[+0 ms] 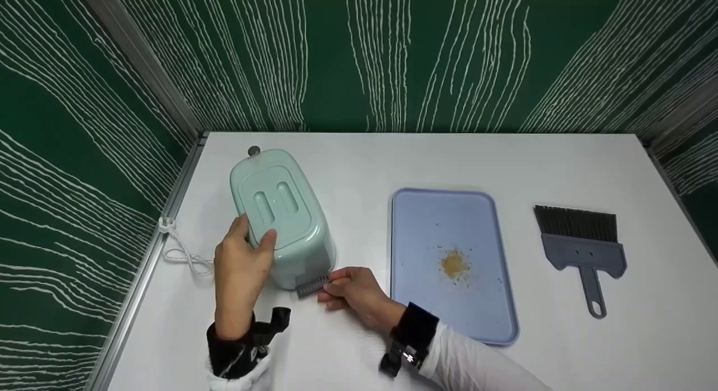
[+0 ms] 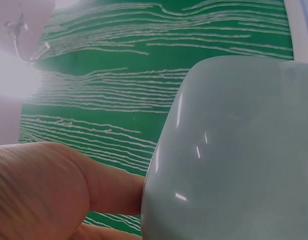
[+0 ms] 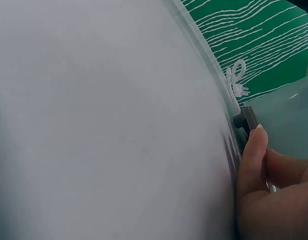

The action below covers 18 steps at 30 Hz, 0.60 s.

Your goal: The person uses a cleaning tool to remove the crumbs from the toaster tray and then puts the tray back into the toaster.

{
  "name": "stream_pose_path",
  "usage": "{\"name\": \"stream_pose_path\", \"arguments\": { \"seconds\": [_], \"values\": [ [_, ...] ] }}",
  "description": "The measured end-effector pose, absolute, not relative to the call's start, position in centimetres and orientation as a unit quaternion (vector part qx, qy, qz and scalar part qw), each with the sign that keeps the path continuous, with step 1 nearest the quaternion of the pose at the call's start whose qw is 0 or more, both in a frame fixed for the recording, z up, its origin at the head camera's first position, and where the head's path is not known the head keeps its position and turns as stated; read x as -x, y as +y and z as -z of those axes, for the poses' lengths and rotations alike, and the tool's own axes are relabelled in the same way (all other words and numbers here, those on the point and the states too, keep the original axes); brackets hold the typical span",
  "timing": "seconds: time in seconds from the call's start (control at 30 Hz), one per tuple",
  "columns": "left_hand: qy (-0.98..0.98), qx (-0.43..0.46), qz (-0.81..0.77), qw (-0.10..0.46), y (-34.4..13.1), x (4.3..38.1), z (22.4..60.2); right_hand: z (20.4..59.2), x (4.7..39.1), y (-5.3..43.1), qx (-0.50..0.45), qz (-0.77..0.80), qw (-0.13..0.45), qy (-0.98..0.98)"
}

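A mint-green toaster point(image 1: 280, 211), with two long recesses in its top, stands at the left of the white table. My left hand point(image 1: 244, 265) grips its upper near-left edge, thumb on top and fingers down the side. In the left wrist view the toaster's glossy wall point(image 2: 233, 150) fills the right half. Low at the toaster's near end, my right hand point(image 1: 362, 295) pinches a dark grey ribbed piece point(image 1: 312, 286) between thumb and fingers. The right wrist view shows this grey piece point(image 3: 249, 119) against the toaster's base; how far it reaches inside is hidden.
A blue tray point(image 1: 415, 228) bearing a small heap of yellowish crumbs point(image 1: 454, 263) lies right of the toaster. Farther right is a grey hand brush point(image 1: 583, 251) with dark bristles. A white cord with a plug point(image 1: 166, 225) lies at the table's left edge.
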<state>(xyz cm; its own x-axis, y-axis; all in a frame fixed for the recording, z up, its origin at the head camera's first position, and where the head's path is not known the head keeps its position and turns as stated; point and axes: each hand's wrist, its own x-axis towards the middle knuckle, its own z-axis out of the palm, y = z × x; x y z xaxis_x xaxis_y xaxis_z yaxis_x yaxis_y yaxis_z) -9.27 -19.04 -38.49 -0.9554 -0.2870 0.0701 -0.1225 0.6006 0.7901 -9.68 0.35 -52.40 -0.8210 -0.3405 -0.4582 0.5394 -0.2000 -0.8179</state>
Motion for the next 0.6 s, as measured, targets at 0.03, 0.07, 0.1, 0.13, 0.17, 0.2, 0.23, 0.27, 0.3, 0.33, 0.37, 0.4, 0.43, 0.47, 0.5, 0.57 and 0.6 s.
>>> {"name": "stream_pose_path", "arguments": {
  "seconds": [0.03,0.07,0.1,0.13,0.17,0.2,0.23,0.27,0.3,0.33,0.37,0.4,0.43,0.47,0.5,0.57,0.6],
  "values": [
    [-0.89,-0.115,0.431,0.096,-19.04,9.26,38.49,52.39,9.67,0.33,-0.088,0.769,0.287,0.565],
    [-0.891,-0.115,0.429,0.096,-19.04,9.26,38.49,52.39,9.65,0.33,-0.088,0.768,0.287,0.565],
    [-0.891,-0.114,0.428,0.096,-19.03,9.25,38.48,52.36,9.64,0.31,-0.087,0.768,0.288,0.566],
    [-0.892,-0.114,0.427,0.097,-19.01,9.24,38.47,52.35,9.64,0.29,-0.087,0.767,0.287,0.567],
    [-0.892,-0.113,0.426,0.098,-18.97,9.23,38.44,52.3,9.63,0.28,-0.086,0.767,0.286,0.568],
    [-0.893,-0.112,0.425,0.099,-18.97,9.22,38.42,52.26,9.64,0.27,-0.088,0.767,0.286,0.567],
    [-0.893,-0.111,0.424,0.1,-18.96,9.21,38.4,52.23,9.62,0.26,-0.086,0.767,0.284,0.569],
    [-0.894,-0.11,0.423,0.101,-18.94,9.2,38.39,52.19,9.62,0.26,-0.086,0.767,0.283,0.569],
    [-0.894,-0.109,0.423,0.102,-18.93,9.19,38.38,52.18,9.63,0.25,-0.084,0.768,0.282,0.569],
    [-0.894,-0.108,0.423,0.102,-18.92,9.18,38.36,52.17,9.61,0.26,-0.082,0.768,0.281,0.569],
    [-0.894,-0.108,0.423,0.101,-18.91,9.17,38.34,52.15,9.6,0.27,-0.08,0.769,0.28,0.569],
    [-0.894,-0.109,0.424,0.099,-18.92,9.18,38.33,52.18,9.6,0.26,-0.078,0.769,0.28,0.569],
    [-0.893,-0.109,0.425,0.096,-18.91,9.2,38.33,52.19,9.59,0.26,-0.076,0.77,0.279,0.569],
    [-0.893,-0.111,0.426,0.094,-18.92,9.21,38.34,52.22,9.6,0.25,-0.074,0.771,0.279,0.568],
    [-0.893,-0.111,0.426,0.091,-18.92,9.21,38.31,52.25,9.58,0.26,-0.073,0.772,0.279,0.567],
    [-0.893,-0.112,0.428,0.086,-18.95,9.23,38.3,52.34,9.59,0.24,-0.073,0.773,0.279,0.565],
    [-0.892,-0.113,0.429,0.084,-18.97,9.23,38.28,52.38,9.58,0.24,-0.072,0.773,0.278,0.565]
  ]
}}
